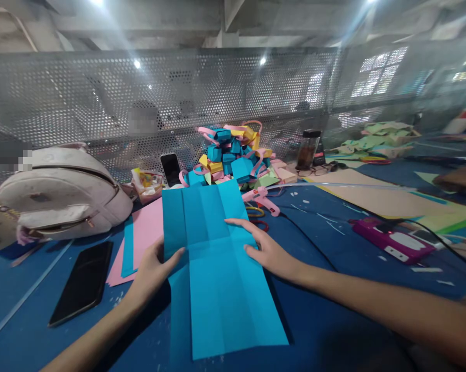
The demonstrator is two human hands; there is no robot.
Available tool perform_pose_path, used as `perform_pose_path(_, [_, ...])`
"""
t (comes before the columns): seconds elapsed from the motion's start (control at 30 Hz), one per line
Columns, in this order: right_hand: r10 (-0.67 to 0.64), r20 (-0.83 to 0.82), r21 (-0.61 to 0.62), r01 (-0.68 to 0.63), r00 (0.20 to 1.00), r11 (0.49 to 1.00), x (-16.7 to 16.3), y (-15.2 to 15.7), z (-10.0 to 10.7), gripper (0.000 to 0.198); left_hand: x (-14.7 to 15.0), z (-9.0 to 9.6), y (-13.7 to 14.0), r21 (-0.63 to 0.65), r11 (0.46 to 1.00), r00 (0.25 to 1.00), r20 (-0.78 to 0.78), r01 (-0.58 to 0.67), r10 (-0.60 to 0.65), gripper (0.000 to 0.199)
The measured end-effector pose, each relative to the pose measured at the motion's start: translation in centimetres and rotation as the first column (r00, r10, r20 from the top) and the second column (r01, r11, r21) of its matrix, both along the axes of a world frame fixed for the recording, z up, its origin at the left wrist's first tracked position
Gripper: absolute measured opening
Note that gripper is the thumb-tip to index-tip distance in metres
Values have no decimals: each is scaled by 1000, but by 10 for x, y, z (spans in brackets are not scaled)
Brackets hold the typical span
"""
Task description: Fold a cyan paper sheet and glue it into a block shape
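Note:
A blue sheet of paper with crossing fold lines is held tilted over the table in front of me. My left hand grips its left edge, thumb on the front and the other fingers hidden behind. At the right edge, my right hand holds the sheet, with thumb and outstretched index finger on its face; the remaining fingers are out of sight. Behind the sheet's upper right corner lies a pink glue gun. Pink paper sheets and a blue paper strip lie left of my left hand.
Blue and yellow paper boxes with pink handles are heaped at the back. A black phone and white backpack sit left. Rightward are a magenta power strip, cables, scraps, a dark-lidded bottle and another person's hand.

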State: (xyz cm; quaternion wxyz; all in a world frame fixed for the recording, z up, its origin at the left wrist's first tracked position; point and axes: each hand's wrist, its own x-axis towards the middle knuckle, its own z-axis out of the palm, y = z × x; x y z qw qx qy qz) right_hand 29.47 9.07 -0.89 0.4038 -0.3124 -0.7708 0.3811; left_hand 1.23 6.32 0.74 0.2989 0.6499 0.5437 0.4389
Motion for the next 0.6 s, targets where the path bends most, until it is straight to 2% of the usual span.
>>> perform_pose_path(0.1, [16,-10,9,-16,1000,1000,-1,0,1,67,-1,1,1,46,998,999,2,-36,36,39])
perform_pose_path(0.27, [37,-15,2,-37,999,999,-2,-1,2,67,2,5,-1,105,994,1000,22,-22,20,18])
perform_pose_path(0.43, [57,-16,-12,-57,998,998,-1,-1,1,66,6,7,-4,25,992,990,70,120,-122,17])
perform_pose_path(0.6, [71,-25,21,-71,997,997,-2,-2,2,63,6,12,-2,-42,997,992,111,69,-64,27])
